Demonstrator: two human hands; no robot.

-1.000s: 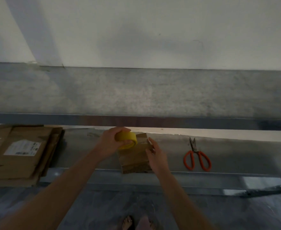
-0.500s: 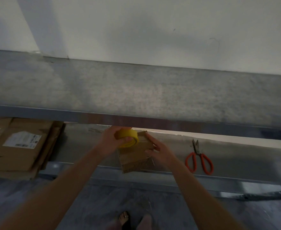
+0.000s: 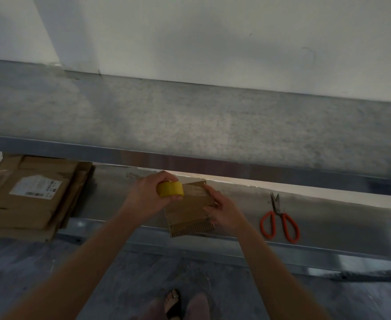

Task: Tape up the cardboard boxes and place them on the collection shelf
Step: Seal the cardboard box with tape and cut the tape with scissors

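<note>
A small brown cardboard box (image 3: 188,211) lies on the lower metal shelf (image 3: 328,229), its corrugated edge facing me. My left hand (image 3: 147,198) grips a yellow tape roll (image 3: 169,189) at the box's top left corner. A strip of clear tape runs from the roll across the box top. My right hand (image 3: 222,210) holds the box's right side, fingers curled over its edge.
Several flattened cardboard boxes (image 3: 28,197), one with a white label, are stacked at the left of the lower shelf. Orange-handled scissors (image 3: 278,219) lie to the right of the box. A grey upper shelf (image 3: 190,125) overhangs. My sandalled feet show on the floor below.
The roll in my left hand has turned and shifted slightly left, drawing tape across the box. My right hand has slid lower along the box's right side. The view has tilted.
</note>
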